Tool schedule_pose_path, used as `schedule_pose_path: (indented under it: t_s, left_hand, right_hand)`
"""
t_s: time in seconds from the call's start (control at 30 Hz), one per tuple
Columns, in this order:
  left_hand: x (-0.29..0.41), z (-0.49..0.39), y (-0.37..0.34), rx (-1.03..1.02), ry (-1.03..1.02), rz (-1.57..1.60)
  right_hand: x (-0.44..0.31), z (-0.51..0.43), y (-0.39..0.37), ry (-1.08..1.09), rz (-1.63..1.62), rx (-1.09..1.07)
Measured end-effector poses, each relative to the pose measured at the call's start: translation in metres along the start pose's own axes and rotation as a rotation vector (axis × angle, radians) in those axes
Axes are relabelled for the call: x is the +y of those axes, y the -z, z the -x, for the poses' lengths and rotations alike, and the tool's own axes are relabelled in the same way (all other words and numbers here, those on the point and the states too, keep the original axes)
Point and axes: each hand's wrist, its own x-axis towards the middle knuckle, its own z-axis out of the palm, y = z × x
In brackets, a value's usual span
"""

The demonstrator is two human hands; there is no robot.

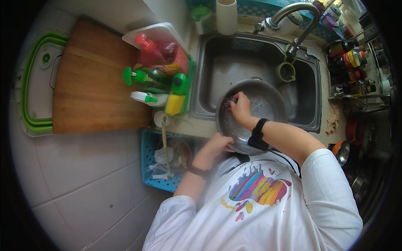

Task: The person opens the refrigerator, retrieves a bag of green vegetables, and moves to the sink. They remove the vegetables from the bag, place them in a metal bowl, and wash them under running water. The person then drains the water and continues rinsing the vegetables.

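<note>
A round metal basin [270, 103] is tilted over the front edge of the stainless steel sink [216, 69]. My left hand [221, 142] grips the basin's lower left rim, thumb on the inside. Inside the basin, my right hand [241, 108] presses a small dark, shiny scrubber [231, 102], probably steel wool, against the left wall. Whitish suds or wet marks show on the basin's bottom. Above the sink curves a metal faucet [309, 9], and a small green strainer cup [285, 71] hangs below its spout.
Left of the sink stand pump and spray bottles [150, 78] with a yellow sponge [175, 104], beside a wooden cutting board [100, 81]. A blue basket [147, 169] holding waste hangs below. Sauce bottles [351, 59] fill a rack at right. A white canister [226, 17] stands behind the sink.
</note>
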Motion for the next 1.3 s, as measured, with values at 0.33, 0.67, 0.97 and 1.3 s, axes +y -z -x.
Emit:
schedule_pose_path:
  t_s: [0.33, 0.67, 0.97, 1.3]
  left_hand:
    - [0.004, 0.004, 0.000, 0.022, 0.042, -0.049]
    - [0.028, 0.013, -0.015, -0.083, -0.229, 0.014]
    - [0.044, -0.013, 0.009, 0.159, -0.078, -0.087]
    - [0.038, -0.028, 0.033, -0.032, -0.019, -0.355]
  right_hand:
    - [-0.007, -0.003, 0.029, 0.203, 0.294, -0.272]
    - [-0.002, 0.010, 0.041, 0.207, 0.456, -0.606]
    - [-0.013, 0.019, 0.050, 0.227, 0.443, -0.635]
    - [0.002, 0.022, 0.047, 0.193, 0.268, -0.820]
